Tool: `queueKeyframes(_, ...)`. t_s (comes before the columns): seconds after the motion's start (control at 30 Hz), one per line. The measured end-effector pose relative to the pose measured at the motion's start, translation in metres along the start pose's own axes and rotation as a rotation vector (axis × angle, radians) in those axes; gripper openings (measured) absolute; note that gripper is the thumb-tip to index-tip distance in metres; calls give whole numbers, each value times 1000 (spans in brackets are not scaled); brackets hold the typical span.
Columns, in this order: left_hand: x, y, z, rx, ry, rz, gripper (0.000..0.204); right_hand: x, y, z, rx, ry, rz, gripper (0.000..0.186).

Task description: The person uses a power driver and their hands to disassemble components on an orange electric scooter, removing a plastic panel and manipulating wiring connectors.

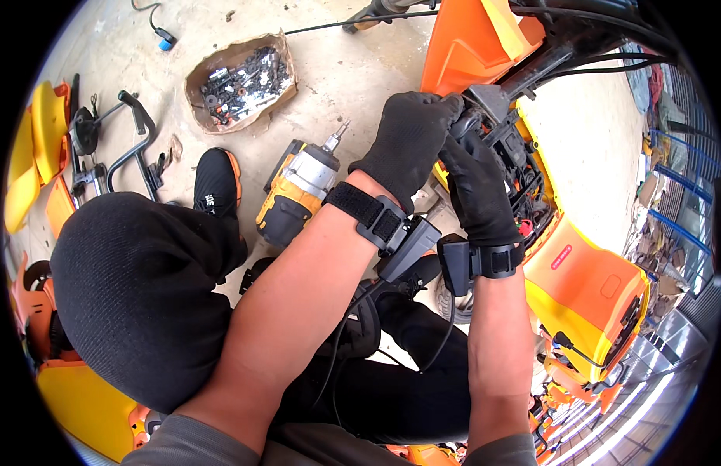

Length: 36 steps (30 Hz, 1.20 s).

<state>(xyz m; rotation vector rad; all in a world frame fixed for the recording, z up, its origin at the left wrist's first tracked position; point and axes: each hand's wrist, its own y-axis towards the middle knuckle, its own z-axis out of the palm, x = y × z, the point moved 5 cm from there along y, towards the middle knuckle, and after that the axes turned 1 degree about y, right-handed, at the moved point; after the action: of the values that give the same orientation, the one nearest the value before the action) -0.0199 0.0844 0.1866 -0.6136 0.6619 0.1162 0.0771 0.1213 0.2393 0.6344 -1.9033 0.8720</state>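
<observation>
Both my hands wear black gloves and meet at the front of an orange and yellow vehicle body [589, 276]. My left hand [411, 144] is closed, its fingertips pressed together beside a dark frame part [488, 101]. Just below it, my right hand [481, 190] is closed too, thumb and fingers drawn together next to the exposed black parts and wiring [523, 167]. Whatever the fingertips hold is hidden by the gloves. An orange panel [473, 54] rises beyond the hands. A yellow and black cordless power tool [298, 190] lies on the floor left of my hands.
A torn cardboard box [289, 81] of screws and small hardware sits on the floor. A blue-ended cable [166, 40] lies at the far left. Yellow panels [46, 147] and a black metal frame [135, 136] stand left. Another person's black-covered knee [135, 295] is close by my left arm.
</observation>
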Motion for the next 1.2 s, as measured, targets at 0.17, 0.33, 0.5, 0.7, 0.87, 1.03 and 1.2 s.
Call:
queueKeyframes(0.17,-2,5,2,-82,172,38,27,-1,1,-1,6,-42,-69,33)
queueKeyframes(0.33,-8,3,3,-124,358,114,28,1,2,2,-11,-11,-8,25)
queueKeyframes(0.5,-11,4,-1,-50,454,128,31,3,1,3,-38,71,49,25)
queueKeyframes(0.7,-10,8,5,-116,507,147,30,6,0,4,-48,170,38,29)
queueKeyframes(0.87,-10,11,8,-106,869,587,28,1,3,1,-36,43,19,29)
queueKeyframes(1.03,-12,2,10,-59,431,126,27,0,0,-3,-43,-42,-70,32)
queueKeyframes(1.2,-8,7,2,-35,455,164,27,5,-2,2,-31,-27,-22,30)
